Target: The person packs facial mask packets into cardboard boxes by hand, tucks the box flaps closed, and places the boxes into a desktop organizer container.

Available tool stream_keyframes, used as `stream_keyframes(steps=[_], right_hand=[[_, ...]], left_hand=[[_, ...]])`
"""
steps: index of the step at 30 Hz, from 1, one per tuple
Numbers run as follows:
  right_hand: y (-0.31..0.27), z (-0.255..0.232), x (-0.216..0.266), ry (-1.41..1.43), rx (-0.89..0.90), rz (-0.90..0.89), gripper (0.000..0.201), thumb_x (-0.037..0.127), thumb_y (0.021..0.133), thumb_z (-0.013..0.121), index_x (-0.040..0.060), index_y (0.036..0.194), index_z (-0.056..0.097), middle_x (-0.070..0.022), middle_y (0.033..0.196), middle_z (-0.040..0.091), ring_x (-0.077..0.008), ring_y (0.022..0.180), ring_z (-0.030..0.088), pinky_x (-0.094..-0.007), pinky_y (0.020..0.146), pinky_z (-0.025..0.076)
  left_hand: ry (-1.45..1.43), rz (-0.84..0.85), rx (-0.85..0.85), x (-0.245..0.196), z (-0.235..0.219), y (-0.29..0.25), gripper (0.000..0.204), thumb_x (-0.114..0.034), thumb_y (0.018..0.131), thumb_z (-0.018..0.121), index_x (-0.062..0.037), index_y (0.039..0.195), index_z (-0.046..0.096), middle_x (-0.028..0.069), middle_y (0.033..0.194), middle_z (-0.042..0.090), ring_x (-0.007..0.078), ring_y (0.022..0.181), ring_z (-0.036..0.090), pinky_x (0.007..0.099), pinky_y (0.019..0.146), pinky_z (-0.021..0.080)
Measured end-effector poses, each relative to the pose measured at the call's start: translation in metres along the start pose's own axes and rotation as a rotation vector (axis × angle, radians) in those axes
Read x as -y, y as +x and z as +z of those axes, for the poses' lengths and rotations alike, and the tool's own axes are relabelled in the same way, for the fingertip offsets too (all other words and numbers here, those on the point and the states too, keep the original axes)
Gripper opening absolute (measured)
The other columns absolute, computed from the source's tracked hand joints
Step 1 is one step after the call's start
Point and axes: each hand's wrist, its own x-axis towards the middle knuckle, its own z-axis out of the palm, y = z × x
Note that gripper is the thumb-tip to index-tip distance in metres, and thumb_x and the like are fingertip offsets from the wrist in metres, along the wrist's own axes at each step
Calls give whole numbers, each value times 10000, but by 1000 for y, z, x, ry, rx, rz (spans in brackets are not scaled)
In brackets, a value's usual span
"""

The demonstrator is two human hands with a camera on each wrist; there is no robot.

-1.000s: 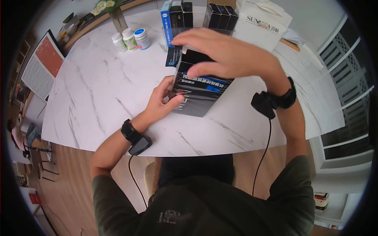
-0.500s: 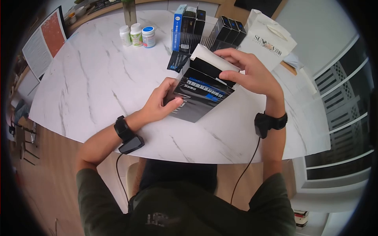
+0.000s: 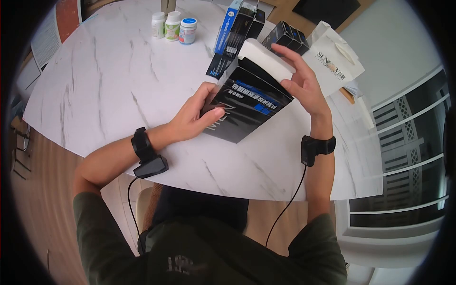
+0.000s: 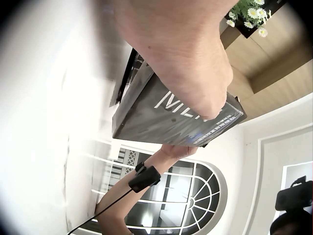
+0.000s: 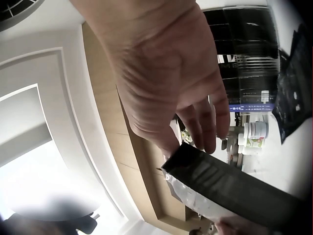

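The left hand [image 3: 192,116] grips a black box [image 3: 242,107] with white and blue lettering by its left side, thumb across the front. Tilted above the table, the box has a raised white flap [image 3: 266,58] at its top. At the upper right corner is the right hand [image 3: 306,85], its thumb by the flap's edge and its index finger stretched out behind. The right wrist view shows this hand [image 5: 171,83] with loosely bent fingers beside the dark box [image 5: 230,183]. In the left wrist view, the left hand [image 4: 183,54] covers part of the box [image 4: 156,115].
Beyond the held box, a blue box [image 3: 226,28] and dark boxes stand near another dark group [image 3: 288,38]. A white paper bag [image 3: 335,64] is at the back right. Several small bottles [image 3: 173,27] stand back left on the marbled table [image 3: 114,85].
The right hand has come from over the box to its upper right corner, and the white flap now stands raised. The left hand keeps its grip. The head view has shifted.
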Motion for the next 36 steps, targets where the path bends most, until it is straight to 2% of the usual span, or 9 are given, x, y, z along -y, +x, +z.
stream_keyframes(steps=[6, 12, 19, 24, 26, 29, 31, 34, 36], right_hand=[[-1, 7, 5, -204, 20, -35, 530, 157, 820, 610, 68, 1317, 448, -68, 1211, 527, -150, 1100, 494, -276, 915, 396], [-4, 7, 14, -119, -37, 137, 477, 196, 839, 626, 48, 1274, 498, -68, 1165, 576, -147, 1043, 535, -268, 895, 415], [-2, 15, 14, -342, -68, 34, 453, 209, 839, 631, 45, 1249, 524, -92, 1149, 606, -161, 1022, 571, -270, 879, 435], [2, 29, 12, -425, -22, -202, 396, 216, 894, 549, 36, 1246, 517, -133, 1175, 598, -240, 1011, 597, -289, 887, 437], [2, 33, 9, -444, 6, -159, 377, 223, 920, 505, 51, 1255, 512, -143, 1168, 600, -269, 1001, 601, -301, 878, 442], [3, 34, 6, -444, -27, -155, 372, 229, 939, 470, 66, 1271, 504, -128, 1159, 608, -230, 982, 605, -296, 864, 445], [2, 32, 11, -269, -68, 38, 370, 237, 950, 448, 64, 1272, 506, -114, 1154, 613, -190, 955, 602, -288, 855, 446], [1, 31, 8, -303, -29, 11, 362, 229, 956, 433, 72, 1272, 511, -105, 1152, 613, -150, 961, 582, -275, 860, 437], [1, 32, 10, -266, 3, 23, 372, 226, 950, 441, 76, 1286, 497, -121, 1165, 601, -178, 972, 584, -283, 869, 433]], left_hand=[[161, 31, 59, 4, -3, -1, 366, -232, 894, 558, -32, 1144, 378, 17, 870, 447, 64, 684, 400, 219, 599, 349], [62, 15, 26, 6, 0, 0, 376, -224, 889, 564, -39, 1156, 375, 8, 842, 416, 63, 663, 379, 217, 599, 348], [91, 16, 23, 7, 0, 0, 379, -196, 892, 557, -35, 1177, 367, 12, 877, 454, 55, 690, 406, 215, 613, 356], [16, -15, 2, 3, 2, 1, 363, -176, 904, 538, -31, 1184, 359, 12, 889, 472, 52, 711, 415, 213, 632, 364], [27, -63, 12, 2, 1, 0, 350, -167, 910, 528, -30, 1184, 358, 18, 904, 491, 52, 736, 434, 214, 655, 375], [33, -63, 12, 2, 0, 1, 346, -172, 911, 530, -29, 1176, 362, 23, 915, 501, 56, 763, 451, 212, 684, 385], [38, -49, 10, 0, 1, 1, 345, -174, 911, 530, -28, 1175, 363, 27, 924, 505, 57, 776, 457, 214, 697, 388], [28, -52, 12, -3, 2, 1, 347, -178, 914, 529, -24, 1178, 364, 34, 941, 509, 61, 797, 463, 219, 716, 393], [12, -67, 17, -3, 2, 1, 350, -180, 915, 528, -23, 1181, 363, 37, 949, 510, 62, 805, 464, 222, 722, 395]])
